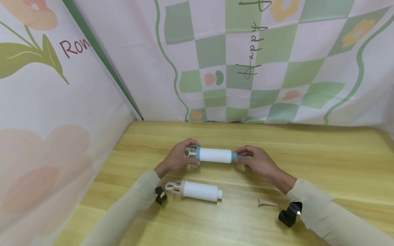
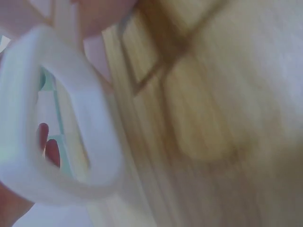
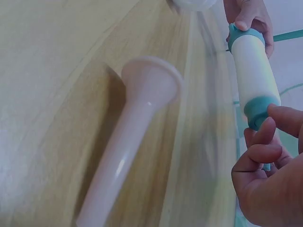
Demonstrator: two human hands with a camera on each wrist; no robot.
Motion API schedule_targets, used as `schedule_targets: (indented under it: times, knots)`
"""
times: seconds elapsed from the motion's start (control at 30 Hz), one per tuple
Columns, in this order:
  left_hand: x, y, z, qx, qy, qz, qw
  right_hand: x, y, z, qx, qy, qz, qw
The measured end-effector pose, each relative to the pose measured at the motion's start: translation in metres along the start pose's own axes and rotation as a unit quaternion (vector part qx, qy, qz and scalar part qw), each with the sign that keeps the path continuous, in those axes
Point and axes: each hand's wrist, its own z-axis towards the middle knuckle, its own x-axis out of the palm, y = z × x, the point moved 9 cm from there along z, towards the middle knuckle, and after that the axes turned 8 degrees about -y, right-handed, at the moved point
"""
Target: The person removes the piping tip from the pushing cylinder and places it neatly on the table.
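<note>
Between both hands lies a sausage stuffer with a white barrel (image 1: 214, 155) and teal ends. My left hand (image 1: 181, 154) grips its teal collar (image 1: 198, 153), close to the loop handle. At the other end, my right hand (image 1: 257, 160) pinches the slim teal nozzle (image 1: 243, 156) by the end cap (image 3: 261, 106); the fingers partly hide it. A second stuffer (image 1: 200, 190), white with a beige collar, lies on the table nearer to me. Its white loop handle (image 2: 94, 109) looms large in the left wrist view. Right of it lies a pale pink flared nozzle (image 3: 125, 137).
The wooden table (image 1: 323, 150) runs back to a checked cloth (image 1: 212, 53) at the rear. A flowered cloth (image 1: 61, 112) hangs along the left side. Black wrist cameras (image 1: 287, 217) sit at both cuffs, the right one near the pink nozzle.
</note>
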Motion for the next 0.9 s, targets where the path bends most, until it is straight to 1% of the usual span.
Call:
schedule_targets:
  times: [0.23,0.47,0.53,0.7,0.9]
  knots:
    - [0.001,-0.015,-0.002,0.028,-0.010,-0.003,0.9995,-0.010,0.006,-0.009,-0.010,0.000,-0.014,0.9998]
    - [0.003,-0.032,-0.006,0.040,-0.014,0.005,0.9991,-0.022,0.010,-0.024,-0.020,0.000,-0.018,0.9996]
    - [0.003,-0.037,-0.007,0.047,-0.017,0.006,0.9987,-0.025,0.012,-0.028,-0.024,-0.004,-0.026,0.9994]
    - [0.005,-0.050,-0.013,0.076,-0.025,0.006,0.9968,-0.034,0.016,-0.040,-0.033,-0.012,-0.035,0.9988]
    - [0.011,-0.066,-0.020,0.113,-0.031,0.005,0.9931,-0.044,0.018,-0.056,-0.034,-0.020,-0.033,0.9987]
